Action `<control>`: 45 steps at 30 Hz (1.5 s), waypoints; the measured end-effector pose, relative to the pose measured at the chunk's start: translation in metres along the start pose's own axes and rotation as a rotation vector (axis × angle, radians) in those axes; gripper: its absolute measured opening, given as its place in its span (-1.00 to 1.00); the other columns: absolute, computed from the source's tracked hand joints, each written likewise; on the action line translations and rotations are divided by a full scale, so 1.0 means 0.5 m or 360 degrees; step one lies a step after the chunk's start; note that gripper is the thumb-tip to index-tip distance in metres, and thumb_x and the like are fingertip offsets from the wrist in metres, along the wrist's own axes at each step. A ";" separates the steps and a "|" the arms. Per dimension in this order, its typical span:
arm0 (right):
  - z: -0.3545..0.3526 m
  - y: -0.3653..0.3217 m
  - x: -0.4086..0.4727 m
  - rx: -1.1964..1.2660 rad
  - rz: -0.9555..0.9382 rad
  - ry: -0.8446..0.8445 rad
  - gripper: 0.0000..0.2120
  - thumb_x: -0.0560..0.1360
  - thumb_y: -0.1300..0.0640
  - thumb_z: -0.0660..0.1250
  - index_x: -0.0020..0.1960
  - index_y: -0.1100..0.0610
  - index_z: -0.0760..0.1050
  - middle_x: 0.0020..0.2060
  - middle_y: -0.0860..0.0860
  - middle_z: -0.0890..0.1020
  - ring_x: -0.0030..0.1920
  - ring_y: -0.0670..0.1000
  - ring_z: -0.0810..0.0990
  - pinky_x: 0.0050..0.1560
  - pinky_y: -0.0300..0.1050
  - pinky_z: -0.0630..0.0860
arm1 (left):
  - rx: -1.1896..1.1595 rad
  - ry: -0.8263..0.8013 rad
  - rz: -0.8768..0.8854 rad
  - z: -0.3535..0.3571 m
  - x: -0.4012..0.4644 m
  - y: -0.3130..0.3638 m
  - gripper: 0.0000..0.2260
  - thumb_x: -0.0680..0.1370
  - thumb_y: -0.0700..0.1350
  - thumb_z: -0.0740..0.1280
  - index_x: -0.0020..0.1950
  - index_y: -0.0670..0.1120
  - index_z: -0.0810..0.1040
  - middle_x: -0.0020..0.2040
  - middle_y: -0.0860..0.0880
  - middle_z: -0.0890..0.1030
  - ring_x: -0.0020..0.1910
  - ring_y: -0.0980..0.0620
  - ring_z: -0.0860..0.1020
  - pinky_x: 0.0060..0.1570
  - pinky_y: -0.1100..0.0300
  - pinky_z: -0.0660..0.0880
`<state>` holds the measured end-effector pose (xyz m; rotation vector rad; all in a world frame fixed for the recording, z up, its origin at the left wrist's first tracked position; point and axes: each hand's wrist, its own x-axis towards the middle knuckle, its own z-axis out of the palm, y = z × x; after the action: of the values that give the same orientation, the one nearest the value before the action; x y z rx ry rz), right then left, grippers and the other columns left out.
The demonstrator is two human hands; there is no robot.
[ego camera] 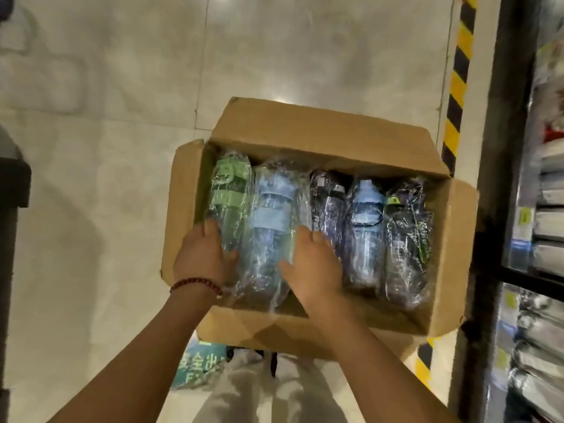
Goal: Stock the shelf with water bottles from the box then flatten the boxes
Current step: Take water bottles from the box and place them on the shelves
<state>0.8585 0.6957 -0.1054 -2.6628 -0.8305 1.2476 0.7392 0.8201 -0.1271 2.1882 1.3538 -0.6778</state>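
An open cardboard box (320, 129) holds several plastic-wrapped water bottles lying side by side. From the left they are a green bottle (230, 190), a light-blue bottle (271, 209), a dark bottle (328, 203), a blue bottle (366, 227) and a dark bottle with green trim (407, 227). My left hand (203, 254), with a bead bracelet at the wrist, grips the lower end of the green bottle. My right hand (314, 264) holds the lower part of the light-blue bottle, thumb on top and fingers in the gap beside the dark bottle.
A shelf unit (546, 209) with stacked wrapped goods stands at the right behind a black post (488, 148). Yellow-black hazard tape (457, 96) runs along the tiled floor beside it. A dark object (12, 190) stands at the left edge. A green floor sign (198, 364) lies below the box.
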 end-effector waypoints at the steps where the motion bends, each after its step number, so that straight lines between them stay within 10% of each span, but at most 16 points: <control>1: 0.021 -0.003 0.024 0.0052 0.0038 -0.0001 -0.49 0.53 -0.04 0.29 0.38 0.13 0.23 0.17 0.11 0.47 0.15 0.13 0.47 0.00 -0.02 0.49 | -0.0009 -0.0005 -0.0039 0.015 0.010 -0.004 -0.43 0.48 0.00 0.35 0.42 -0.13 0.25 0.25 -0.18 0.43 0.19 -0.16 0.43 0.09 0.01 0.45; 8: 0.139 -0.012 0.127 0.0726 0.0341 0.0005 -0.35 0.38 -0.32 0.33 0.22 0.14 0.35 -0.03 0.05 0.55 -0.08 0.08 0.57 -0.22 -0.12 0.47 | 0.0082 0.0297 -0.0312 0.079 0.046 0.026 -0.40 0.57 0.07 0.17 0.46 -0.30 0.19 0.26 -0.28 0.45 0.21 -0.23 0.41 0.22 -0.01 0.32; 13: 0.147 -0.013 0.130 0.0985 0.0501 0.0033 -0.21 0.17 -0.39 0.39 0.24 0.01 0.30 0.08 0.03 0.50 0.00 0.06 0.57 -0.05 0.07 0.60 | 0.0192 0.0314 -0.0307 0.064 0.059 0.034 -0.56 0.58 0.14 0.09 0.08 -0.22 0.49 0.00 -0.22 0.54 -0.01 -0.16 0.46 -0.12 0.08 0.32; 15: 0.147 -0.016 0.133 0.0968 0.0553 0.0002 -0.16 0.14 -0.38 0.40 0.28 0.01 0.28 0.12 0.05 0.49 0.08 0.10 0.55 0.03 0.11 0.57 | 0.0192 0.0219 -0.0267 0.071 0.050 0.034 -0.52 0.58 0.18 0.07 0.22 -0.19 0.41 0.06 -0.19 0.52 0.04 -0.15 0.45 -0.02 0.05 0.36; 20: 0.140 -0.004 0.152 0.1092 0.0574 -0.0134 -0.39 0.26 -0.02 0.54 0.21 0.07 0.37 0.00 0.02 0.57 -0.09 0.02 0.60 -0.10 -0.01 0.62 | -0.0769 -0.0182 -0.0568 0.081 0.051 0.019 -0.34 0.48 0.18 0.31 0.44 -0.03 0.09 0.22 -0.15 0.49 0.02 -0.15 0.52 -0.01 0.04 0.44; 23: 0.135 -0.003 0.155 0.1137 0.0541 -0.0182 -0.28 0.14 -0.16 0.53 0.21 0.06 0.41 -0.01 -0.01 0.60 -0.07 0.01 0.61 -0.06 0.00 0.62 | -0.1065 -0.0261 -0.0711 0.086 0.063 0.008 -0.14 0.37 0.22 0.43 0.52 0.01 0.06 0.43 -0.08 0.33 0.33 -0.14 0.38 0.24 0.00 0.36; 26: 0.126 0.002 0.153 0.1245 0.0523 -0.0230 -0.17 0.10 -0.22 0.52 0.26 0.10 0.37 0.10 -0.01 0.57 0.05 0.04 0.58 0.05 0.01 0.57 | -0.1401 -0.0260 -0.0736 0.097 0.068 0.002 -0.24 0.31 0.09 0.53 0.42 -0.03 0.28 0.18 0.04 0.51 0.17 -0.03 0.49 0.08 0.11 0.44; 33: 0.081 0.040 0.095 0.1562 0.0477 -0.0409 -0.20 0.12 -0.12 0.61 0.26 0.06 0.38 0.06 -0.02 0.59 0.06 -0.01 0.59 0.14 0.00 0.54 | -0.1652 -0.0449 -0.0591 0.073 0.008 0.013 -0.40 0.26 -0.05 0.56 0.25 -0.05 0.45 0.07 0.01 0.60 0.03 0.01 0.58 0.09 0.03 0.49; 37: 0.014 0.061 0.013 0.1773 0.0456 -0.0400 -0.54 0.33 0.19 0.54 0.12 0.00 0.39 -0.09 -0.11 0.59 -0.09 -0.18 0.58 -0.33 -0.48 0.47 | -0.1669 -0.0449 -0.0487 0.013 -0.060 0.043 -0.66 0.36 -0.23 0.51 -0.05 0.02 0.41 -0.13 0.13 0.51 -0.19 0.17 0.55 -0.17 0.36 0.46; 45: -0.181 0.050 -0.182 0.1925 0.0378 0.0143 -0.26 0.08 -0.01 0.55 0.23 -0.03 0.39 -0.01 -0.06 0.61 -0.08 -0.09 0.63 -0.19 -0.20 0.58 | -0.1488 -0.0309 -0.0105 -0.210 -0.197 0.131 -0.21 0.03 0.06 0.56 0.22 -0.03 0.44 0.03 -0.02 0.62 -0.04 -0.03 0.61 -0.07 0.01 0.57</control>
<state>0.8886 0.6416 0.0096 -1.7759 0.2638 1.1016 0.7770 0.7938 0.0241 1.3005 1.2775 -0.1835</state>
